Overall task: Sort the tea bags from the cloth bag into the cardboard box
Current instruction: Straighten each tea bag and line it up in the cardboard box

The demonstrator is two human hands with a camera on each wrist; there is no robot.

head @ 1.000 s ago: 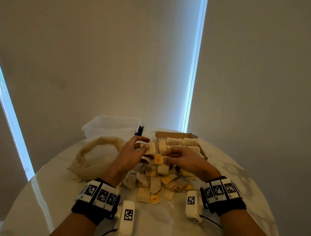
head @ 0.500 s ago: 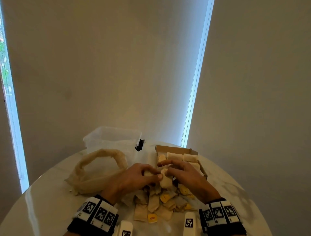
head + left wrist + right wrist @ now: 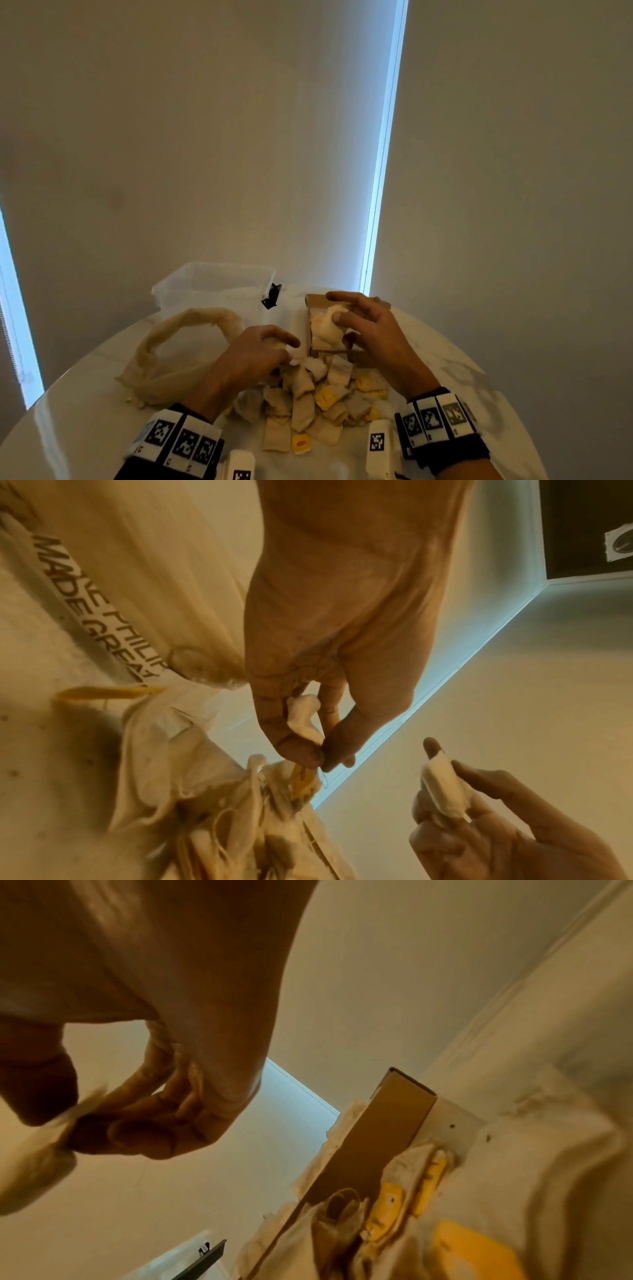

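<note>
A heap of beige tea bags (image 3: 308, 399) with yellow tags lies on the round white table (image 3: 85, 421) in front of me. My left hand (image 3: 260, 353) hovers over the heap's far end and pinches a tea bag (image 3: 304, 718) between thumb and fingers. My right hand (image 3: 363, 325) holds another pale tea bag (image 3: 330, 322) over the near-left part of the cardboard box (image 3: 317, 301), which holds several tea bags. The crumpled cloth bag (image 3: 178, 353) lies to the left with its mouth open.
A clear plastic tub (image 3: 212, 287) with a black clip (image 3: 272, 296) stands at the back left, behind the cloth bag. The table's round edge curves close on the right. A bright window strip (image 3: 380, 171) runs down the wall behind the box.
The hands, joined over the heap half a second ago, have parted. The right hand has carried a tea bag up and back over the box; the left stays low, pinching another.
</note>
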